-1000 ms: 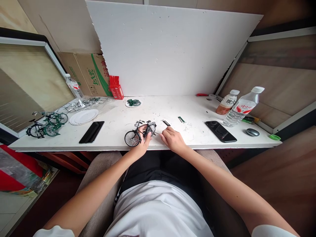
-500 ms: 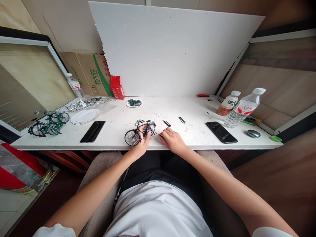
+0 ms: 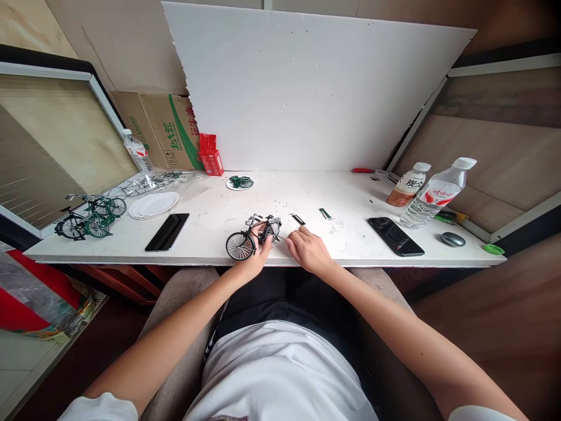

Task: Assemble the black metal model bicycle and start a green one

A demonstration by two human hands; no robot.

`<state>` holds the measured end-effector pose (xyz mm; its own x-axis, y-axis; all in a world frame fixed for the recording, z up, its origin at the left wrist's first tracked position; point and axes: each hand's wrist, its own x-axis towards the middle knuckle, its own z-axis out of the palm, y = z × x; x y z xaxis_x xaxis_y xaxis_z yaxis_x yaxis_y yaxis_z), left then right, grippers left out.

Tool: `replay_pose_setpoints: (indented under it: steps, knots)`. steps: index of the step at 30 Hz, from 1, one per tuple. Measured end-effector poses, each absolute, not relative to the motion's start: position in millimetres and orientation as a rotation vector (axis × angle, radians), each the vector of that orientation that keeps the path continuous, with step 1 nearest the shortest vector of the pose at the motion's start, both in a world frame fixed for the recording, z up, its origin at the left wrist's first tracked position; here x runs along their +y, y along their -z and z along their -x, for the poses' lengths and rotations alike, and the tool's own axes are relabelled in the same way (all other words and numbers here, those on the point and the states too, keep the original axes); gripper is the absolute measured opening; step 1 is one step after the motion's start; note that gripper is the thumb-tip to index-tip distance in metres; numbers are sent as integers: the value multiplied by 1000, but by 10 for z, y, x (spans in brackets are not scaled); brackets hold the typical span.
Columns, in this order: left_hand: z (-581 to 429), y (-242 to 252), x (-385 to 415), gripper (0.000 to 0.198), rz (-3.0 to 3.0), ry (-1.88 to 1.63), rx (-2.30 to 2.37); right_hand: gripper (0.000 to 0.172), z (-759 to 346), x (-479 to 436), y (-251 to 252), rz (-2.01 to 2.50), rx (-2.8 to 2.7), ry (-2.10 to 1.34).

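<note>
A black model bicycle (image 3: 241,245) stands near the table's front edge, its front wheel to the left. My left hand (image 3: 258,257) is closed around the middle of its frame, with the thumb in front and some fingers hidden behind it. Just right of the rear wheel, my right hand (image 3: 309,250) is closed in a pinch. From its fingertips a thin dark rod (image 3: 282,238) points toward the rear wheel; its handle, if any, is hidden. Beyond the right hand lie a small black part (image 3: 298,219) and a small green part (image 3: 325,214).
Model bicycles (image 3: 94,219), white plates (image 3: 153,206) and a phone (image 3: 167,233) are at left. A plate with green parts (image 3: 241,182) sits farther back. To the right are another phone (image 3: 395,236), a drink bottle (image 3: 407,186), a water bottle (image 3: 437,196) and a mouse (image 3: 453,238).
The whole view has shifted slightly, so everything appears a little farther right. Both hands keep their grips, and the bicycle stays in almost the same pose.
</note>
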<state>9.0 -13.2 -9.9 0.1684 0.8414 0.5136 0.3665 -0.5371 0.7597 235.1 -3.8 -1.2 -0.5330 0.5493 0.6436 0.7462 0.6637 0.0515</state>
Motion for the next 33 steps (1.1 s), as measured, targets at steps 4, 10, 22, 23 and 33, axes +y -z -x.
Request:
replay_pose_setpoints:
  steps: [4,10,22,23,33]
  knots:
    - [-96,113,-124,55,-1948,-1362,1136,19,-2349,-60,-18,1048,-2267,269]
    - [-105,107,-134,54,-1891,-1381,1102,17,-2366,-22,52,954,-2300,363]
    - [-81,144,-122,50,-1882,-1370,1072,24,-2360,-39,74,964,-2285,386]
    - [-84,140,-125,50,-1883,-1368,1071,25,-2357,-40,74,967,-2283,387]
    - [-91,139,-124,48,-1892,-1366,1084,31,-2287,-40,125,1085,-2198,306]
